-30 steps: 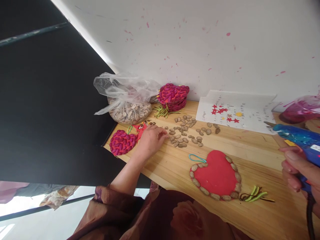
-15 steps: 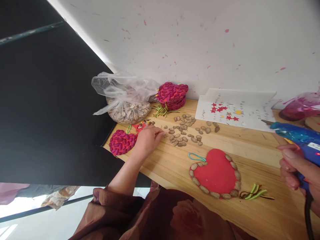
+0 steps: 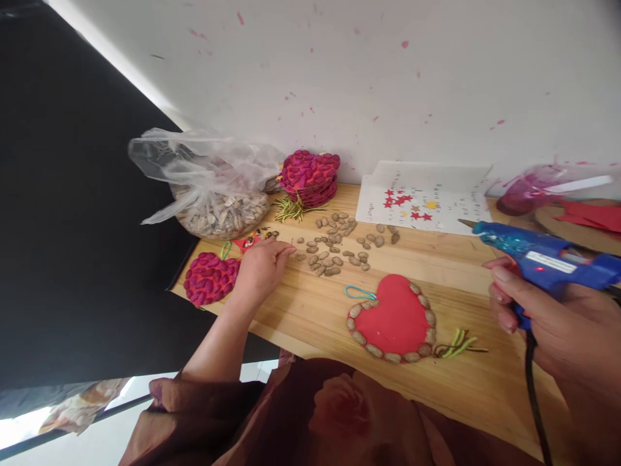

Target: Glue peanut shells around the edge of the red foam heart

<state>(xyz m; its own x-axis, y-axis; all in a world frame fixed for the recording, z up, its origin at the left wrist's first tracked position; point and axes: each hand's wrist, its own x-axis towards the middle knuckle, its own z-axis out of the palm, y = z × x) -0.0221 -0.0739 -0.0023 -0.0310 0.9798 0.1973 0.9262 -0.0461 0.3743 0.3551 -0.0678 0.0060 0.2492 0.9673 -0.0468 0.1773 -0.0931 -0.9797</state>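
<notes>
My right hand [image 3: 538, 304] is wrapped round a blue hot glue gun [image 3: 526, 249], whose nozzle points left and whose small red light is lit. On the wooden table, my left hand [image 3: 264, 268] has its fingers drawn together at the left edge of some loose peanut shells [image 3: 326, 262]; anything between the fingertips is hidden. In front of me lies a red heart [image 3: 395, 314] with peanut shells along most of its edge. It has a blue-green cord loop [image 3: 359, 293] at upper left and a green and brown tassel [image 3: 458, 343] at lower right.
Beside my left arm lies a heart covered in purple shells [image 3: 212, 278]; similar hearts are stacked [image 3: 310, 175] against the wall. A plastic bag of shells [image 3: 220, 210] stands at the back left. Paper with stars [image 3: 422, 200] and a pink-stained plastic container [image 3: 528, 188] are at the back right.
My view has turned rightward, so more of the glue gun shows. My left hand stays beside the loose peanut shells, fingers still together. The red heart looks unchanged.
</notes>
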